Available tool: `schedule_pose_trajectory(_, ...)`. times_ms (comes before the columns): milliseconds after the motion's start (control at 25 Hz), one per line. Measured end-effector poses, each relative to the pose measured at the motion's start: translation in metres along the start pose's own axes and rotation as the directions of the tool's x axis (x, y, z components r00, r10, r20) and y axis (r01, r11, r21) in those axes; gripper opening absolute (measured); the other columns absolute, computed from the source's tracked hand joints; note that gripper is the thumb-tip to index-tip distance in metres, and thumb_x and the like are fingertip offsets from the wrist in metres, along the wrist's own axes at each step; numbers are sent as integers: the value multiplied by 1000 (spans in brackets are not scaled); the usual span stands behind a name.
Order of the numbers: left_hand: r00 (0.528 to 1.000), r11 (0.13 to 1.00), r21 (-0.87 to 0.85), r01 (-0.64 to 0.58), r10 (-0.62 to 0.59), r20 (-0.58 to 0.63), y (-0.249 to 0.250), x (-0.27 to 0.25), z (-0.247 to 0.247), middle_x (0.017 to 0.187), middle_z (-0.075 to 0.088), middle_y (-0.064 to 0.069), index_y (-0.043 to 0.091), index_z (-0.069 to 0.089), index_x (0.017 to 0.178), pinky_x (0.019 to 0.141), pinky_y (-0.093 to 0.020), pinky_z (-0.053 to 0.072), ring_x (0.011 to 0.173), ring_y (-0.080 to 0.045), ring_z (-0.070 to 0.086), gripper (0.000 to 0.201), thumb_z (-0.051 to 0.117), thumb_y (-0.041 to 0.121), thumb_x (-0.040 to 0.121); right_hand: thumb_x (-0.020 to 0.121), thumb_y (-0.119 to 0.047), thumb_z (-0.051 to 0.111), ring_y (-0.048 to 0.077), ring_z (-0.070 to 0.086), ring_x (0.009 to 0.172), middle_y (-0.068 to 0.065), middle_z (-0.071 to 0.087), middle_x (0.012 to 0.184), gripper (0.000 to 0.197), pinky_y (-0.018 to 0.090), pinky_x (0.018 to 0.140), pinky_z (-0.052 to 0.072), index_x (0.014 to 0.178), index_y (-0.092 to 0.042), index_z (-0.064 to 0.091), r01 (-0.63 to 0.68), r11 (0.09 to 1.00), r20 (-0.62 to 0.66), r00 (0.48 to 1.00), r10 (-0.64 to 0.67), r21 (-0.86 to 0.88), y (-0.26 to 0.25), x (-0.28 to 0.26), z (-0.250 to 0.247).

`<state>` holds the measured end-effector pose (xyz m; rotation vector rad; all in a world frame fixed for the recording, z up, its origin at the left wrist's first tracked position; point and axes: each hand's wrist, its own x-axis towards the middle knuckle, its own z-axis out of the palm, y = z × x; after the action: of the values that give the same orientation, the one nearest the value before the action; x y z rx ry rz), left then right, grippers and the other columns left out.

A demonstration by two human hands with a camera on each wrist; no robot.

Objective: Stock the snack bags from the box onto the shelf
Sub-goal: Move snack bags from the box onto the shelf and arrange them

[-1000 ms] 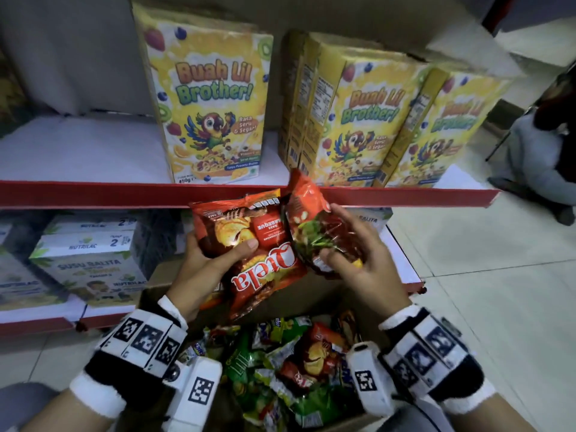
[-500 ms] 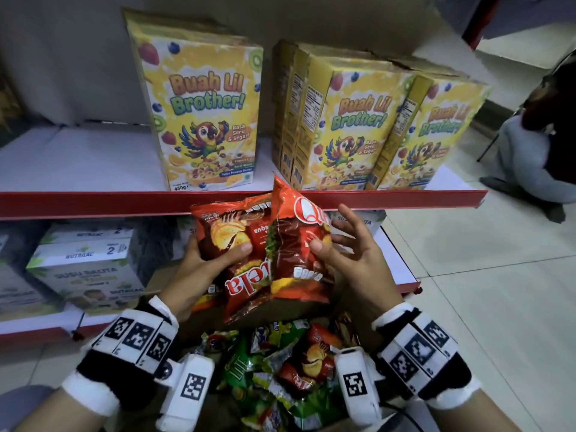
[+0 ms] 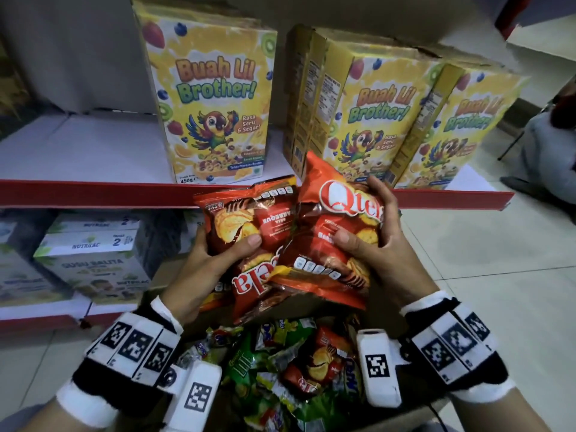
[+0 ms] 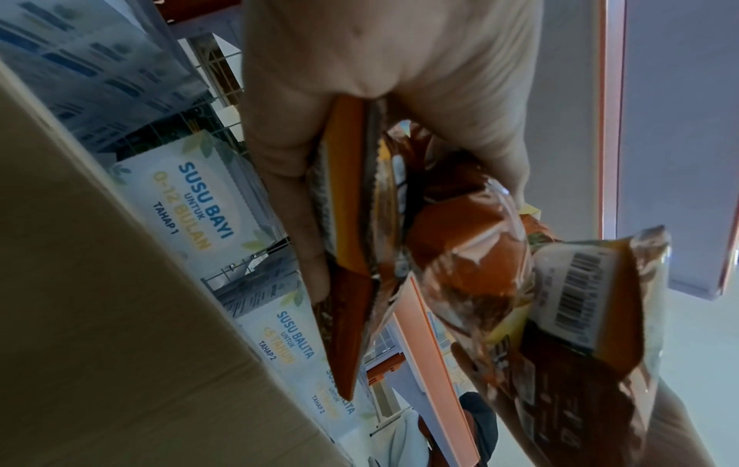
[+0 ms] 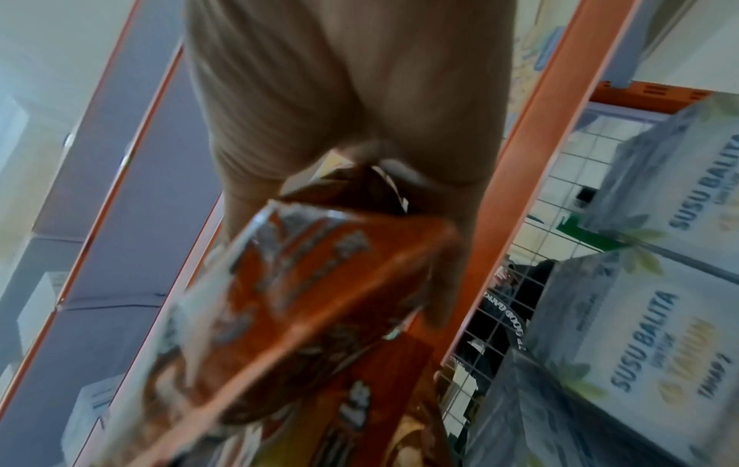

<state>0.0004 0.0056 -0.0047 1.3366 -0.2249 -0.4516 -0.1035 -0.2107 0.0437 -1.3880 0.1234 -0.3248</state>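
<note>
You're holding red Qtela chip bags up in front of the shelf, w/ both hands, just above the box.

Your left hand point(image 3: 215, 260) has its thumb pressed on the front of one upside-down Qtela bag point(image 3: 249, 226), fingers curled behind it. The left wrist view shows more than one bag edge pinched in that hand, so prob. two or three bags there. I can't count them for sure.

Your right hand point(image 3: 371, 241) is curled round the upright Qtela bag point(image 3: 339, 219), thumb on the front, fingers wrapped over the right edge. This bag lies partly on top of the left-hand ones, touching them.

Where things stand:
- The cardboard box point(image 4: 100, 316) is under your hands. It has lots of snack bags point(image 3: 280, 369) left in it, green, yellow and red ones, all mixed up.
- The top shelf point(image 3: 93, 151) has only Buah Lil Brother cereal boxes point(image 3: 215, 98) on it, plus bare white space to the left.
- The lower shelf holds Nutrilac milk boxes point(image 3: 96, 260).
- No snack bag shows on either shelf yet.

So the job looks like it's near the start. Nothing stocked that I can see. What's left: put the bags you're holding on a shelf, then go back for the rest, many trips prob.

The bags are puffy and slippery, so a big bunch may slide out. Hold them snug but don't crush the chips.
</note>
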Motion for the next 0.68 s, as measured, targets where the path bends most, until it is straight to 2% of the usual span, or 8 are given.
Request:
schedule_pose_trajectory(40, 1000, 1000, -1, -3, 3, -6, -2, 2, 0, 103, 71, 8, 41, 49, 114, 59, -14, 53, 84, -5, 70, 70, 88, 37, 56, 65, -12, 78, 15, 67, 102, -20, 64, 111, 88, 33, 73, 57, 135, -42, 35, 24, 999, 26, 999, -22, -40, -5, 5, -1)
schedule_pose_trajectory(120, 1000, 1000, 3, 12, -12, -19, 0, 6, 4, 105, 71, 9, 38, 50, 120, 62, -15, 54, 90, -7, 70, 66, 78, 40, 60, 67, -11, 77, 11, 63, 108, -15, 55, 124, 89, 29, 78, 56, 140, -35, 30, 45, 989, 73, 997, -35, -139, -19, 16, 0)
schedule_pose_trajectory(240, 994, 995, 1, 100, -100, -33, 24, 9, 7, 105, 72, 7, 36, 52, 118, 59, -13, 53, 86, -6, 70, 59, 71, 41, 63, 64, -12, 74, 6, 60, 112, -7, 42, 137, 94, 22, 80, 54, 143, -29, 25, 26, 966, 153, 988, 14, -258, -56, 37, 12)
schedule_pose_trajectory(320, 987, 987, -3, 159, -159, -15, 49, 2, 5, 104, 73, 6, 35, 54, 116, 60, -16, 54, 86, -8, 71, 64, 77, 46, 57, 63, -10, 75, 2, 61, 108, -11, 44, 131, 96, 18, 78, 53, 144, -27, 24, 8, 965, 230, 972, 54, -262, -83, 46, 23)
schedule_pose_trajectory(400, 980, 980, 20, 197, -197, 2, 77, -10, 2, 106, 72, 5, 36, 54, 118, 67, -22, 56, 93, -13, 71, 86, 84, 60, 41, 63, -9, 77, 0, 61, 106, -17, 48, 125, 96, 16, 79, 52, 142, -26, 25, -16, 965, 273, 958, 89, -260, -107, 49, 33)
schedule_pose_trajectory(520, 981, 981, 30, 189, -187, -54, 132, -29, 1, 106, 72, 6, 36, 55, 118, 66, -20, 56, 93, -14, 71, 102, 83, 70, 27, 63, -8, 78, -1, 61, 106, -28, 53, 117, 93, 15, 81, 51, 139, -27, 28, -58, 967, 299, 945, 133, -247, -155, 50, 54)
schedule_pose_trajectory(560, 981, 983, 33, 180, -177, -79, 154, -35, 3, 106, 72, 6, 34, 55, 118, 65, -20, 56, 92, -14, 70, 104, 83, 70, 25, 62, -9, 78, -1, 60, 106, -28, 52, 117, 92, 16, 81, 51, 138, -28, 29, -69, 966, 303, 942, 146, -250, -175, 51, 63)
schedule_pose_trajectory(680, 981, 988, 35, 153, -148, -125, 222, -49, 14, 109, 71, 4, 31, 54, 121, 71, -26, 56, 96, -16, 70, 105, 84, 67, 27, 62, -12, 79, 3, 61, 108, -18, 50, 124, 93, 18, 81, 51, 138, -33, 29, -72, 964, 345, 925, 161, -256, -233, 51, 86)
